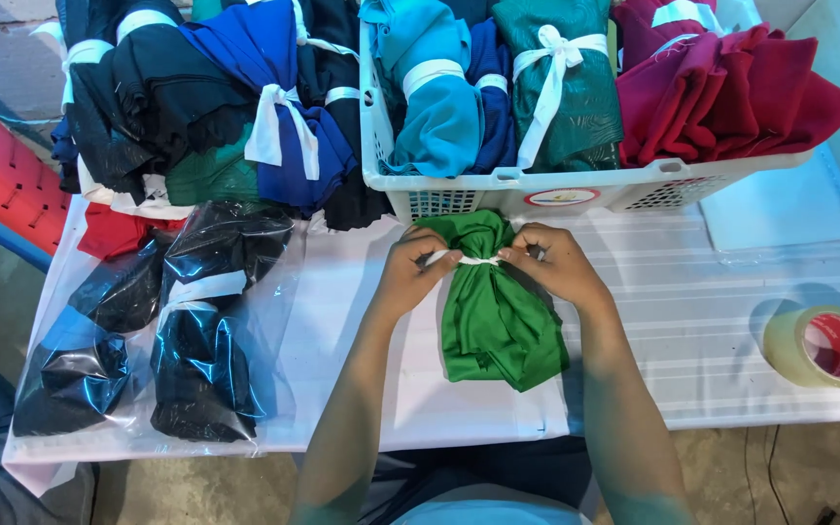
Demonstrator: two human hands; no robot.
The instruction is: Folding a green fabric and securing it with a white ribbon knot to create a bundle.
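Observation:
A bright green folded cloth bundle (pixel 498 316) lies on the white table (pixel 342 389) in front of me. A thin white strip (pixel 476 260) runs across its upper part. My left hand (pixel 410 272) pinches the strip's left end, and my right hand (pixel 554 261) pinches its right end. Both hands rest against the top of the bundle, just below the white basket (pixel 498 194).
The basket holds several rolled cloths in teal, blue, green and maroon, some tied with white strips. A pile of dark tied bundles (pixel 206 107) lies at the back left. Bagged dark cloths (pixel 196 331) sit at the left. A tape roll (pixel 823 347) lies at the right.

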